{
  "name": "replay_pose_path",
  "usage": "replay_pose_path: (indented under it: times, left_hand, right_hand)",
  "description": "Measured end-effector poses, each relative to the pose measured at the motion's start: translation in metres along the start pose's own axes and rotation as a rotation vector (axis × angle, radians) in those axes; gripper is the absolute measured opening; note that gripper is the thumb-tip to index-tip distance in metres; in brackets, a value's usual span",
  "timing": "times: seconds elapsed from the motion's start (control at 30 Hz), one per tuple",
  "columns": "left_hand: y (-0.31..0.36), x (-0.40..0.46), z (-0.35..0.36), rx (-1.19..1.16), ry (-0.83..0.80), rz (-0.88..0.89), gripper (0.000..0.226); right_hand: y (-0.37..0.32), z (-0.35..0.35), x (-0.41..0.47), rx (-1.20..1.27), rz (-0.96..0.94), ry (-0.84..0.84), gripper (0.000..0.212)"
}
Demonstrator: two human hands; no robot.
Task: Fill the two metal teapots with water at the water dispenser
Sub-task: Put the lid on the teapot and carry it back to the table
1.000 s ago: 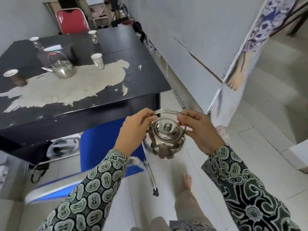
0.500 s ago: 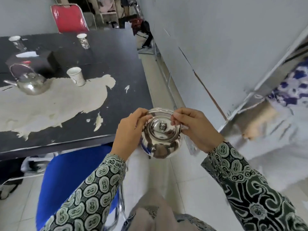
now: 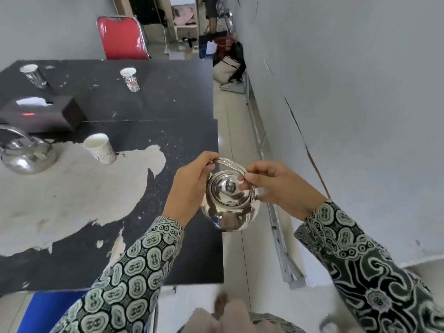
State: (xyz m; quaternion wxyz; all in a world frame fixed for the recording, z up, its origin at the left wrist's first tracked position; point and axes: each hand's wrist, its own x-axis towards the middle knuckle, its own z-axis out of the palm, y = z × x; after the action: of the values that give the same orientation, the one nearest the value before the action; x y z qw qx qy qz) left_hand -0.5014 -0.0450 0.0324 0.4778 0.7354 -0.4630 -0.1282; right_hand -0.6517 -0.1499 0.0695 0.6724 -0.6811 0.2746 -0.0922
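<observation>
Since earlier, I've carried the round shiny metal teapot (image 3: pixel 229 203) over the black tabletop (image 3: pixel 168 111); left hand (image 3: pixel 189 188) and right hand (image 3: pixel 278 188) each pinch its wire handle, keeping it level.

- My left hand (image 3: pixel 189 188) and right hand (image 3: pixel 276 188) grip the lidded metal teapot (image 3: pixel 229 203) by its wire handle (image 3: pixel 230 163), centre frame.
- A second teapot (image 3: pixel 25 155) sits on the black table (image 3: pixel 168 111), left edge.

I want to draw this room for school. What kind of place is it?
Probably a plain break or meeting room in a workplace. A worn black table with peeling paint holds white paper cups and a shiny metal teapot, and a red folding chair with a metal frame stands behind it.
</observation>
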Motion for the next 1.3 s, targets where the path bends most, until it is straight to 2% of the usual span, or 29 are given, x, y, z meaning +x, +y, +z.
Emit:
replay_pose_path:
  times: [0.17, 0.27, 0.4, 0.6, 0.67, 0.77, 1.0, 1.2, 1.3]
  left_hand:
    - [-0.013, 0.068, 0.001, 0.009, 0.049, -0.016, 0.021]
    - [-0.027, 0.113, 0.002, 0.105, 0.085, -0.048, 0.021]
    - [-0.052, 0.168, 0.006, 0.299, 0.169, -0.079, 0.021]
    - [-0.077, 0.249, 0.0, 0.528, 0.364, -0.217, 0.024]
    - [-0.084, 0.271, -0.007, 0.531, 0.42, -0.246, 0.026]
    - [-0.101, 0.309, -0.024, 0.501, 0.53, -0.258, 0.015]
    - [-0.139, 0.394, -0.083, 0.468, 0.759, -0.236, 0.019]
    - [-0.172, 0.451, -0.117, 0.435, 0.807, -0.352, 0.055]
    - [-0.187, 0.472, -0.126, 0.431, 0.821, -0.354, 0.052]
  right_hand:
    - [-0.02, -0.027, 0.068, 0.081, -0.005, 0.009, 0.02]
    - [-0.029, -0.045, 0.116, 0.083, 0.017, -0.04, 0.021]
    - [-0.045, -0.067, 0.186, -0.082, 0.025, -0.185, 0.014]
    - [-0.077, -0.096, 0.3, -0.261, -0.099, -0.468, 0.012]
    - [-0.083, -0.096, 0.334, -0.228, -0.097, -0.538, 0.012]
    - [-0.096, -0.092, 0.389, -0.182, -0.117, -0.579, 0.012]
    - [-0.149, -0.059, 0.508, -0.163, -0.219, -0.686, 0.012]
    - [-0.2, -0.019, 0.595, -0.139, -0.255, -0.732, 0.011]
    - [-0.225, -0.001, 0.637, -0.134, -0.272, -0.769, 0.012]
